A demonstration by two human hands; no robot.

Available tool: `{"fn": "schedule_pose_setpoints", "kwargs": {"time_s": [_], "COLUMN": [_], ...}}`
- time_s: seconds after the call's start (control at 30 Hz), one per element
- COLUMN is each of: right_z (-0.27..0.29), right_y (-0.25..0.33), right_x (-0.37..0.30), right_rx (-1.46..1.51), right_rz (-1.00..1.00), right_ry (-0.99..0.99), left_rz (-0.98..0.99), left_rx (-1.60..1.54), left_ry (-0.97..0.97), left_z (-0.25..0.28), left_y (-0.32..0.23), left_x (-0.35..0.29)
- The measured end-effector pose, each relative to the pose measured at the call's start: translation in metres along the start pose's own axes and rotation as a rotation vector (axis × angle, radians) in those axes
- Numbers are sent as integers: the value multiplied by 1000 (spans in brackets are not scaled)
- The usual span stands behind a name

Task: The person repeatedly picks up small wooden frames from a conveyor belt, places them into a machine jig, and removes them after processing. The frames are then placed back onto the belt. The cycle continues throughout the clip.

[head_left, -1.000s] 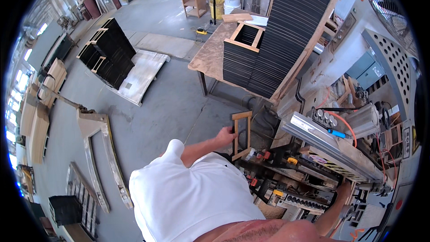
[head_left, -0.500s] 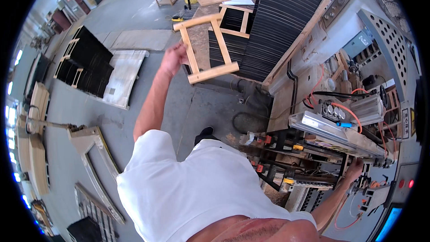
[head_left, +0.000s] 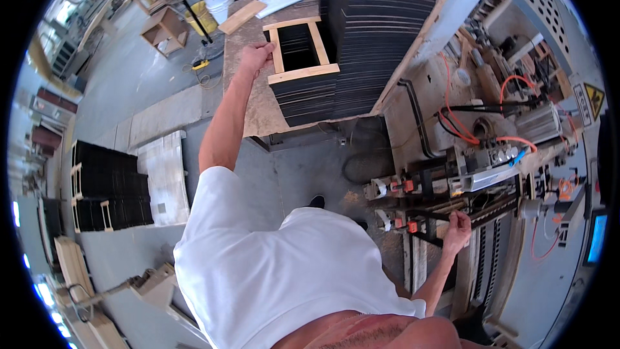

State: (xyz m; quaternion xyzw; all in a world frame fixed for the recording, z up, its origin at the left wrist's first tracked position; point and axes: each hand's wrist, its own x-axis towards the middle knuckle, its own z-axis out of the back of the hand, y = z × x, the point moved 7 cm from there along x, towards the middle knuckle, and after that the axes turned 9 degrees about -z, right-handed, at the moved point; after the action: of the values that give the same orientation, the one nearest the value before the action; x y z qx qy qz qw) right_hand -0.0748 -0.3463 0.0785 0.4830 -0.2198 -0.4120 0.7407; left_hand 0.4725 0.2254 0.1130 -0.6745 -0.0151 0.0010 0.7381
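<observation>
My left hand [head_left: 256,58] is stretched far forward, its fingers closed on the left rail of a light wooden frame [head_left: 325,69]. That frame, four-sided with an open middle, lies on top of a short black-sided stack [head_left: 305,98]. Against its right side rises a much taller black layered stack [head_left: 394,32]. On the right, my right hand [head_left: 457,232] is over the machine's rails [head_left: 481,216], its fingers curled together; whatever lies between them is too small to make out.
A brown worktable [head_left: 255,113] carries the stacks, a loose board [head_left: 242,17] and a white sheet [head_left: 279,2]. The machine's metal cylinder [head_left: 541,123] and orange hoses [head_left: 516,139] fill the right side. Another black stack [head_left: 106,184] stands on the floor at left.
My left hand has brought the wooden frame from mid-air down onto the short stack. My right hand has drawn back left from deeper in the machine. The view has shifted too.
</observation>
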Motion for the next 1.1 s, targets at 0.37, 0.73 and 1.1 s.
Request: {"fn": "schedule_pose_setpoints", "kwargs": {"time_s": [0.37,0.73,1.1], "right_z": [-43,33,265], "right_y": [-47,-115,-109], "right_x": [-79,-150,-288], "right_rx": [-44,-138,-382], "right_rz": [-114,-190,-103], "right_ry": [-39,-130,-731], "left_rz": [-756,-632,-974], "left_rx": [1030,1015,535], "left_ry": [427,412,72], "left_z": [-116,-122,-191], "left_y": [-100,-69,-104], "left_x": [-133,-100,-270]}}
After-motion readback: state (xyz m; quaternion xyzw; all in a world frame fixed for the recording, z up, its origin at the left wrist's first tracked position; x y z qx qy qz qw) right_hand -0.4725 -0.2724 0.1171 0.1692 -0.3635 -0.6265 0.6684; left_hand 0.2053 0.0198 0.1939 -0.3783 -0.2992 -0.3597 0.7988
